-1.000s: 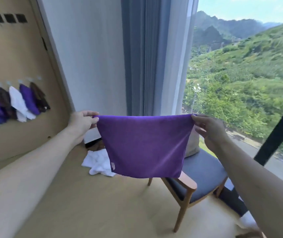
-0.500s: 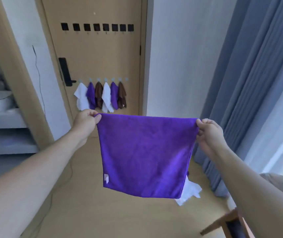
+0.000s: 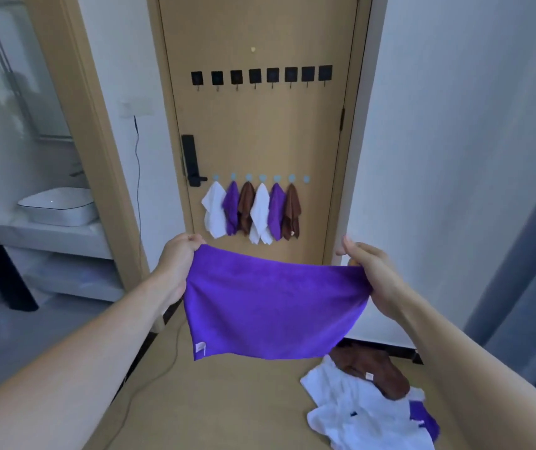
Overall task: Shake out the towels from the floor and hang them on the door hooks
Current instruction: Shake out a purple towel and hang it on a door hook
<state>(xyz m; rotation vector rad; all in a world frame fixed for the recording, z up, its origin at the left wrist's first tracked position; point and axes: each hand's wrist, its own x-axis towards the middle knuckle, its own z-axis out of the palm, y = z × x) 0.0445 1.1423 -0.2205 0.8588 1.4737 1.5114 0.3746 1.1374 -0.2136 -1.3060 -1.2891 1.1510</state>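
Before tan wooden door, square purple microfibre towel hangs spread between left hand and right hand, each pinching top corner. Only rightmost pale-blue round hook free. Risks: corner slipping from pinch; towel snagging neighbouring brown hung towel; feet tangling in floor pile of white, brown, purple towels.

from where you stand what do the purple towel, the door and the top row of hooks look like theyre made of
Purple towel: soft, matte, fuzzy cloth, probably microfibre; it sags between the left hand and right hand and has a sewn tag.
Door: smooth, matte tan panel, likely laminate or painted wood; no grain shows.
Top row of hooks: flat black square pads with thin hooks below, perhaps metal or plastic; too small to tell.
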